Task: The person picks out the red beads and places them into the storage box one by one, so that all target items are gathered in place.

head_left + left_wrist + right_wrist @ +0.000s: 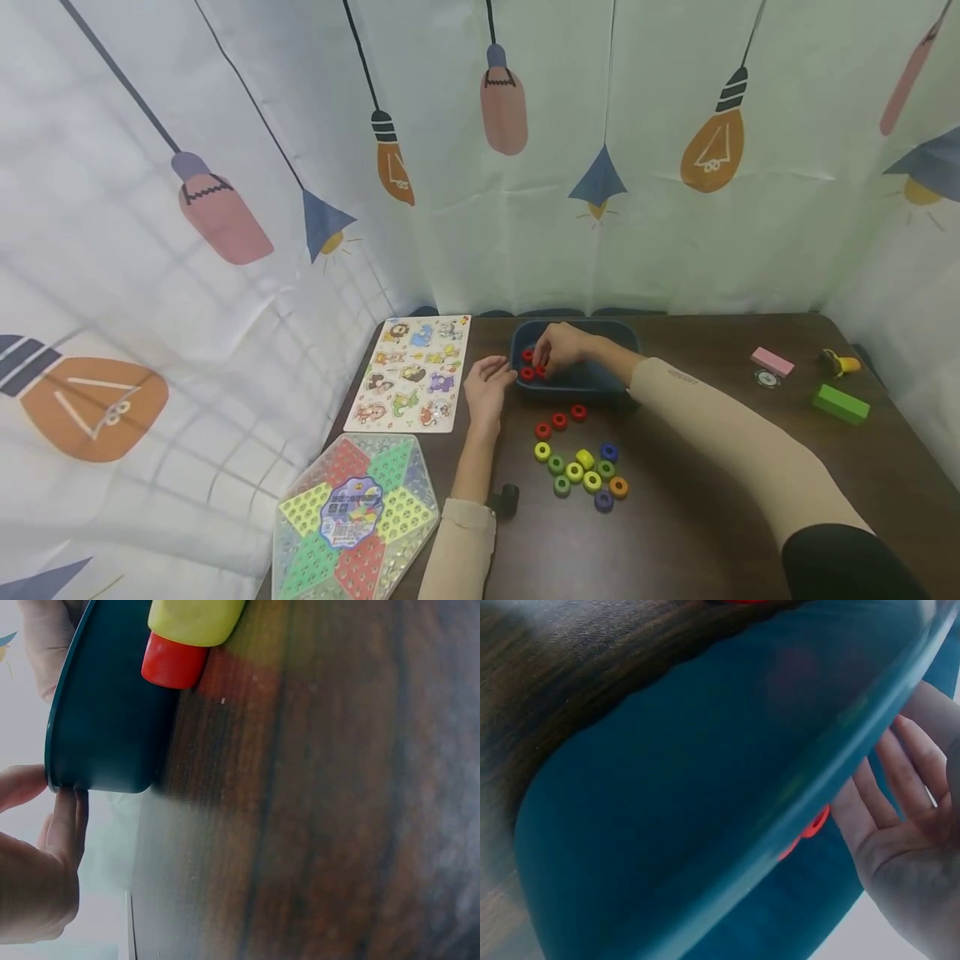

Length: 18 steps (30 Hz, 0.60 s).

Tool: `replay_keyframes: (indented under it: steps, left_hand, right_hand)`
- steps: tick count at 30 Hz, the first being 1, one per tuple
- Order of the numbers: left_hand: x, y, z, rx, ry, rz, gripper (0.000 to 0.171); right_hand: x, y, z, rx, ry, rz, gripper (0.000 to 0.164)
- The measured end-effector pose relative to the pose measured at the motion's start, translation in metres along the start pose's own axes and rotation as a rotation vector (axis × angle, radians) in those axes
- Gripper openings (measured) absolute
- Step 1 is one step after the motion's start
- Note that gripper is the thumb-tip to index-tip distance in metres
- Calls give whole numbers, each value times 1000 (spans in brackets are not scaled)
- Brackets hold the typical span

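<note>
Both hands at a smooth blue tray of red rings.
The tray, round-cornered and slightly glossy, sits on dark wood-grained table; the thick, small-holed rings lie inside its left end; left hand, fingers fairly straight, touches that end; right hand, apart from it, reaches among the rings, fingertips hidden; cannot tell if they pinch one.

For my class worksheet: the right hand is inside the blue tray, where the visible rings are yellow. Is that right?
The colour is wrong: the head view shows the right hand inside the blue tray, where the visible rings are red.
</note>
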State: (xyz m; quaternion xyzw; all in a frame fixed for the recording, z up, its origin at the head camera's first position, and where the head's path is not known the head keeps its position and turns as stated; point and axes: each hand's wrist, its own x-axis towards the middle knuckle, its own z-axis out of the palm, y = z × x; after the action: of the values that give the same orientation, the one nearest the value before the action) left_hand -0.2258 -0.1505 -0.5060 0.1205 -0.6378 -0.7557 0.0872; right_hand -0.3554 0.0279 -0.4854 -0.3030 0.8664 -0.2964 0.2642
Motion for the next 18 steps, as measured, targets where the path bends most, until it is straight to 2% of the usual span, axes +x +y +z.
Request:
replay_keyframes:
  steps: [10, 18]
  left_hand:
    - [0, -2, 0, -11, -30, -19, 49]
    - [1, -1, 1, -10, -2, 8, 47]
  right_hand:
    - [-16, 0, 1, -83, 41, -80, 22]
    - [-61, -21, -3, -72, 52, -219, 24]
